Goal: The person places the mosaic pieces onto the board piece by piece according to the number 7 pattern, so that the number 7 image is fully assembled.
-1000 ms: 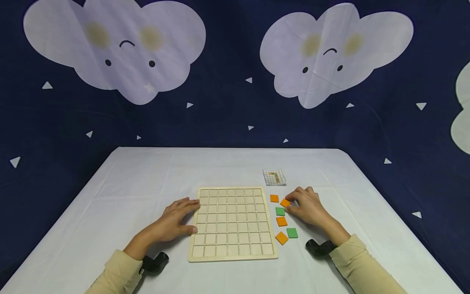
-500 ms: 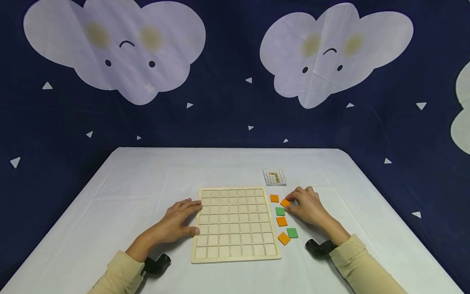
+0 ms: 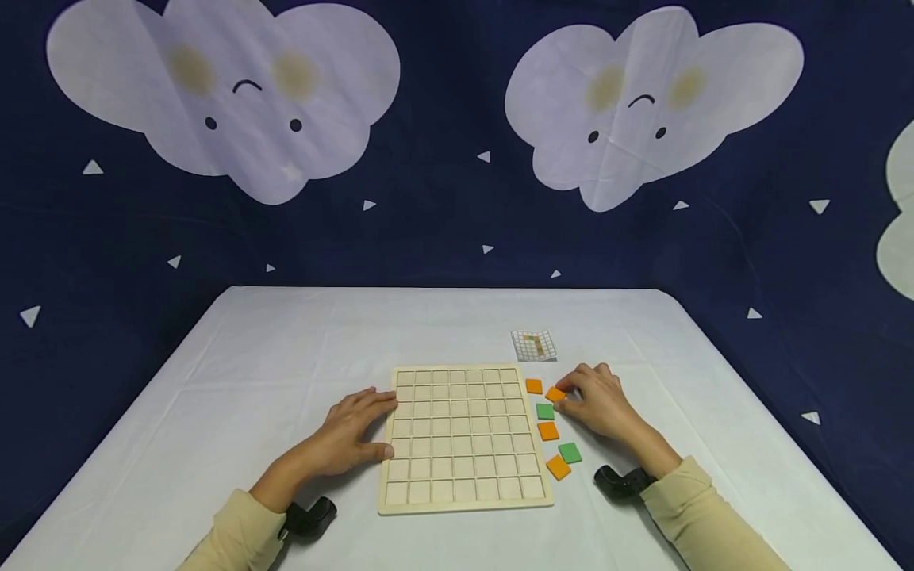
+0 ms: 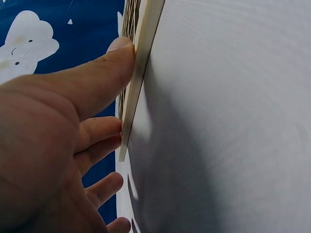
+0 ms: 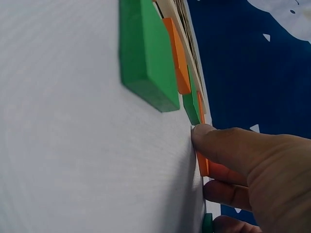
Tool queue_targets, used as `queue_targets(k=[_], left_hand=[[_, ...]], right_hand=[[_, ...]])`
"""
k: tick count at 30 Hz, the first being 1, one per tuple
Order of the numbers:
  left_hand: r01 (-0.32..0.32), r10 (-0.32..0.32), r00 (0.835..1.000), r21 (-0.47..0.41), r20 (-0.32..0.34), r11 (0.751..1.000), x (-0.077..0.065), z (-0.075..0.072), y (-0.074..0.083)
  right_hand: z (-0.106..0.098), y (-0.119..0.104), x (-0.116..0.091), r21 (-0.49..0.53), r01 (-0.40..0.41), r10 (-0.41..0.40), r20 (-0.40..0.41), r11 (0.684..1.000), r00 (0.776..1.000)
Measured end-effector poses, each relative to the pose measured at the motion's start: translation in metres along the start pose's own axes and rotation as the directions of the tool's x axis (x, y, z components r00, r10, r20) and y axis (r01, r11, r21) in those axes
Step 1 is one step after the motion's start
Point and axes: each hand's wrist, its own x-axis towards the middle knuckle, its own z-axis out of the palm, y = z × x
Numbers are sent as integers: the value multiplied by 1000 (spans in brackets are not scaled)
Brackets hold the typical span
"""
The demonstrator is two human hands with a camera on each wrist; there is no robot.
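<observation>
A pale wooden grid board (image 3: 464, 436) lies flat on the white table. My left hand (image 3: 350, 436) rests against its left edge, thumb (image 4: 109, 63) and fingertips spread along the rim with fingers fairly straight. To the right of the board, my right hand (image 3: 600, 400) pinches an orange tile (image 3: 554, 394) between thumb and fingers, low over the cloth. Around it lie another orange tile (image 3: 534, 386), a green tile (image 3: 546, 411) and a lower orange tile (image 3: 548, 431). Nearer me are a green tile (image 3: 570, 453) and an orange tile (image 3: 558, 467), by the board's right edge.
Behind the board lies a small printed grid card (image 3: 533, 346) with coloured squares. A green piece (image 5: 208, 223) shows by the right hand's lower fingers in the right wrist view. Black wrist cameras sit below both hands. A dark blue cloud-patterned backdrop (image 3: 443, 238) stands behind the table.
The left hand and the board have slid a little to the right and slightly toward me. The nearest orange and green tiles have shifted right too. My right hand has stayed in place.
</observation>
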Motion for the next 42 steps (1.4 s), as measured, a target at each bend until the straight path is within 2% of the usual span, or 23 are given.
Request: queue_targets(k=[14,32,42], left_hand=[[-4,3,1000,-37,-27,999,-3,0,1],[24,-31,999,-179,-36,984,-5,6,-3],[22,-33,998,-217,-46,976,-6,8,-4]], right_hand=[[0,0,0,13,3,-3,-4,1000,1000],[-8,-20,4,87,25,-26,6,996,1000],[-14,-36,5,156,106,-107,2,982,994]])
